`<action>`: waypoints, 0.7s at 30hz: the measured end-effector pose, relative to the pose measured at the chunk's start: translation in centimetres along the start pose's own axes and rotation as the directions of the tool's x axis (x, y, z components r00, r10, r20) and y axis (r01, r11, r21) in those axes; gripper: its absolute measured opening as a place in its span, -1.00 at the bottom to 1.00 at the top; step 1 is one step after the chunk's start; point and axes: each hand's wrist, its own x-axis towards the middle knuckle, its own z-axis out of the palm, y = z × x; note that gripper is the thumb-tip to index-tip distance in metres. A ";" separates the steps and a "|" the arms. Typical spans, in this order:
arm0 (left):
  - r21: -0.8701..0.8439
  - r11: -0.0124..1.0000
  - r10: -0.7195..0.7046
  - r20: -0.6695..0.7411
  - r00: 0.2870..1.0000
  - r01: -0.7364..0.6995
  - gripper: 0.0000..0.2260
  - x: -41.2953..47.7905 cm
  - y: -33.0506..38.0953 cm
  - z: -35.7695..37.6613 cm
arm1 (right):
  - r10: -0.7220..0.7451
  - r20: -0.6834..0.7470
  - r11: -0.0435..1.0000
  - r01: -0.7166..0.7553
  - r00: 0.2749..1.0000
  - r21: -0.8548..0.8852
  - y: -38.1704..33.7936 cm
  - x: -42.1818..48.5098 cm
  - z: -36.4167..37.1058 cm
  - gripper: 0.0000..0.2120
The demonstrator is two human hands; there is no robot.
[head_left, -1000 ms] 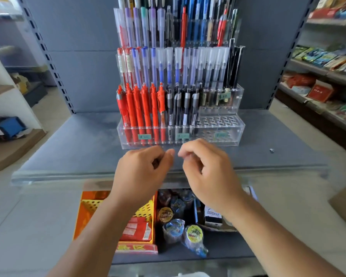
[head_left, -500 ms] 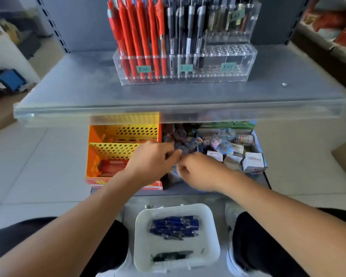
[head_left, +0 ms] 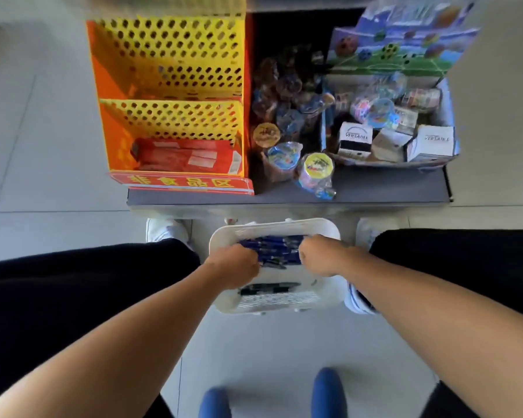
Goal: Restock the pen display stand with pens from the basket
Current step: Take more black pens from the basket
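Observation:
A white basket (head_left: 323, 233) sits on the floor between my feet. Inside it lies a pile of blue pens (head_left: 277, 250), with a few dark pens (head_left: 269, 288) nearer to me. My left hand (head_left: 233, 267) is on the left end of the blue pile and my right hand (head_left: 320, 255) is on its right end. Both hands have their fingers curled down around the pens. The pen display stand is out of view above.
A low grey shelf (head_left: 284, 197) stands just beyond the basket. It carries an orange and yellow perforated bin (head_left: 169, 86), wrapped round toys (head_left: 314, 170) and a box of small white cartons (head_left: 429, 146). My dark trouser legs flank the basket, and a blue stool (head_left: 326, 390) is beneath me.
My view tilted down from the stand to the floor. Both hands dropped from in front of the stand, past the low shelf, into the basket onto the blue pens.

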 end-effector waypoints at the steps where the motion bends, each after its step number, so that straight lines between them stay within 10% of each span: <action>1: -0.008 1.000 -0.012 0.033 0.999 0.012 -0.75 0.4 0.0 1.2 | 0.003 0.039 1.000 -0.003 0.999 0.003 0.0 0.4 1.0 -0.84; 21: -0.108 0.994 0.018 -0.001 1.000 -0.018 -0.50 4.5 0.7 8.5 | 0.081 0.083 0.993 -0.087 0.993 0.079 0.9 4.6 4.4 -0.87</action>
